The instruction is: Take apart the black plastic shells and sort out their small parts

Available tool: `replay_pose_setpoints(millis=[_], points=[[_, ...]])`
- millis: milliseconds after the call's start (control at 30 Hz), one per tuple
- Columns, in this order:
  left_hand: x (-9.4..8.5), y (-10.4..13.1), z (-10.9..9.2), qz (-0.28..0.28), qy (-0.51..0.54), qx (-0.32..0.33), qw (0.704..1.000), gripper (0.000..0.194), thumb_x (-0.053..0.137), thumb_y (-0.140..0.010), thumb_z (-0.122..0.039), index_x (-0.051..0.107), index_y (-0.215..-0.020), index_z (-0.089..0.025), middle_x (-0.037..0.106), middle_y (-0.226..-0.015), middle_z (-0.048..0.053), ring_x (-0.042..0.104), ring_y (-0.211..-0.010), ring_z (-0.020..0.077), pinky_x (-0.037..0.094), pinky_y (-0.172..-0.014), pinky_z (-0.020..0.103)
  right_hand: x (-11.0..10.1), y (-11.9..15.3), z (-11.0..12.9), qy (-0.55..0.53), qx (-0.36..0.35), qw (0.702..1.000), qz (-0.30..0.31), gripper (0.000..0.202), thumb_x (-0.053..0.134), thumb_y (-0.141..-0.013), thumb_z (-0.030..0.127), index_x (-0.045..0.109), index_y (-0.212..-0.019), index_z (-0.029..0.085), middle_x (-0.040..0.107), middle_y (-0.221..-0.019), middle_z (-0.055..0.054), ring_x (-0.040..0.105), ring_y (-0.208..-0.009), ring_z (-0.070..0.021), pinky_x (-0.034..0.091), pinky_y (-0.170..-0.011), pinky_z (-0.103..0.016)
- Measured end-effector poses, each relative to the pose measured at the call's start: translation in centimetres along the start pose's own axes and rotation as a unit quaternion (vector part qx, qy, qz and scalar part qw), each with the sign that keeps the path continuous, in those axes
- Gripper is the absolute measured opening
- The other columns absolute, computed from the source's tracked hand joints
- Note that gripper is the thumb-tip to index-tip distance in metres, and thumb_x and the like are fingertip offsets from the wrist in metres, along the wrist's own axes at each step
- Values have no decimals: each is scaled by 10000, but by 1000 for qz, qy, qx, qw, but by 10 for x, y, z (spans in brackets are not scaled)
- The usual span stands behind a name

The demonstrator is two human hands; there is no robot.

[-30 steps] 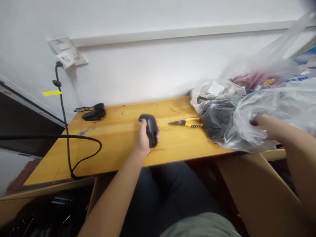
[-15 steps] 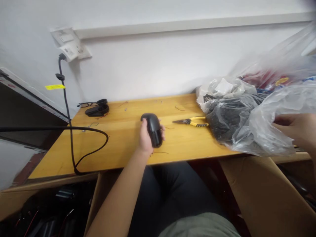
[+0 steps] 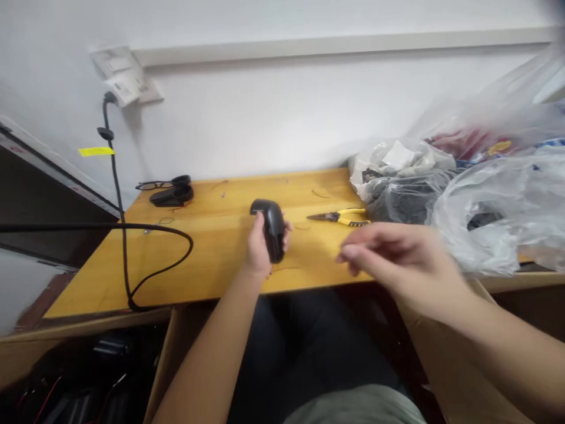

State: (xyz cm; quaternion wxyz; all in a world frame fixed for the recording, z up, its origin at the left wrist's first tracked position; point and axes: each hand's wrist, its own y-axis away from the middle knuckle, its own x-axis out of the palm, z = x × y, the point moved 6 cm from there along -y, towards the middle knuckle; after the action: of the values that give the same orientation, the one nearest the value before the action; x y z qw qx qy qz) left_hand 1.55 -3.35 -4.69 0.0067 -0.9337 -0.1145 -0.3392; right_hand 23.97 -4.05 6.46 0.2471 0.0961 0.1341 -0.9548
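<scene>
Pliers (image 3: 338,217) lie near the right hand (image 3: 404,265), fingertips pinched; if on anything, I can't tell. Left hand (image 3: 258,250) grips the black thing (image 3: 274,229) over the table (image 3: 220,235); slack fingers could drop it.

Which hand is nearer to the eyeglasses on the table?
Left: the left hand, holding a black device, is right of the eyeglasses; the right hand is much farther right, by the pliers.

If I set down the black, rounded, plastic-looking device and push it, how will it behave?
The black device is probably stiff: its shell shows no bend in the left hand. Its glossy lower part may be slippery. Its curved sides suggest it could rock.
</scene>
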Motion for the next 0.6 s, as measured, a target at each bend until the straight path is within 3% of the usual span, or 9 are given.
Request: replay_pose_setpoints(millis=[67,100,267,367,433,533,600], points=[[-2,2,-1,-13,6,15,1000,569,514,-979,-677,678,-1052,-138,695,-807,85,567,-544,149,435,-460,251,46,-31,-6,-76,20,991,107,291,870,-864,439,785,-800,168,756,-710,-65,695,-614,-151,590,-580,-260],[-4,3,-1,-23,12,23,999,573,511,-981,-681,683,-1045,-138,687,-781,77,565,-534,148,435,-460,250,60,-46,-10,-102,23,986,130,311,889,-840,447,783,-799,158,758,-723,-62,681,-616,-139,587,-596,-257],[-6,-2,-2,-65,67,46,995,535,545,-987,-650,675,-923,-134,623,-681,45,567,-535,142,449,-480,237,92,-102,-40,-190,37,967,167,450,956,-703,476,788,-922,121,761,-729,-56,690,-616,-163,599,-631,-313],[4,-16,-15,-88,94,40,991,527,464,-1047,-598,676,-949,-125,668,-768,79,637,-626,156,513,-556,249,93,-119,-49,-156,-14,975,157,366,886,-785,419,818,-977,116,776,-794,-66,688,-674,-161,585,-646,-303],[16,-32,-32,-81,85,41,992,492,422,-1080,-542,674,-972,-134,674,-793,79,672,-686,166,546,-624,265,84,-126,-49,-125,-74,984,105,289,835,-840,386,830,-976,130,783,-829,-70,692,-724,-169,587,-675,-310],[41,-63,-52,-8,25,35,999,432,464,-1078,-523,668,-982,-154,666,-821,54,621,-625,134,508,-599,260,59,-129,-45,-78,-174,982,-16,173,794,-884,305,832,-979,166,784,-862,-65,702,-772,-184,592,-735,-342],[51,-80,-53,31,-15,29,999,415,510,-1059,-543,672,-1009,-163,658,-832,40,578,-590,118,467,-570,253,43,-128,-41,-37,-228,970,-73,119,765,-909,233,831,-997,189,761,-838,-51,693,-761,-179,584,-755,-353]])
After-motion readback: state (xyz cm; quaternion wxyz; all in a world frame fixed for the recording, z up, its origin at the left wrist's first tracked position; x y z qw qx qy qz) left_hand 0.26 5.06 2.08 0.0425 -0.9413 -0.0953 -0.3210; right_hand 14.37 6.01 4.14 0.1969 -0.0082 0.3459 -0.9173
